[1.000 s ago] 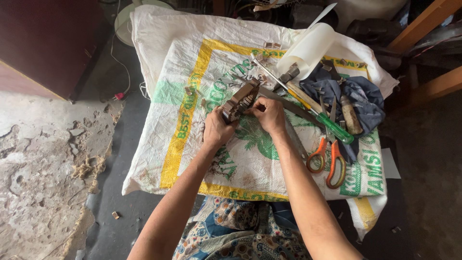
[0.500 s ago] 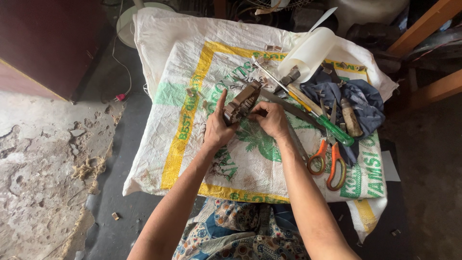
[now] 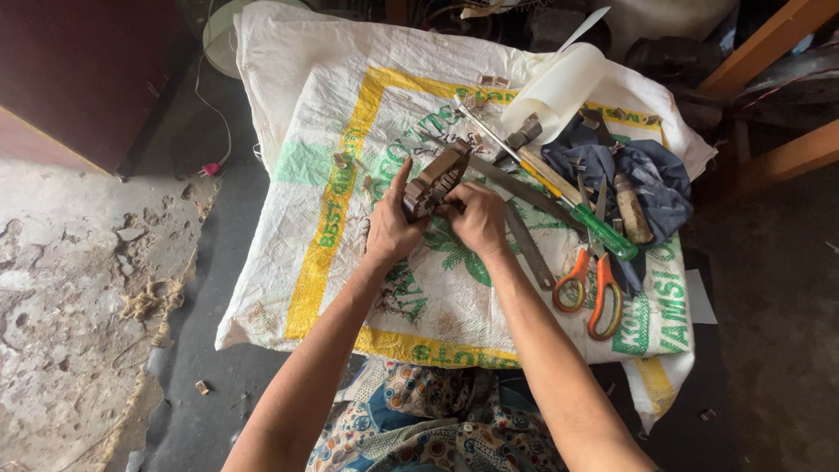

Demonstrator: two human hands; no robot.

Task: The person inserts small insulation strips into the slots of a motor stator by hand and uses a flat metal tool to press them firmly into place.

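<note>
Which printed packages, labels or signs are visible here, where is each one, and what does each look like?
White woven plastic sack: spread flat as a mat under both hands and the tools; rectangular, with a yellow border band and green print with a plant picture.
Second white woven sack piece: sticks out under the first at its lower right corner; yellow stripe.
No screens or signs show.
</note>
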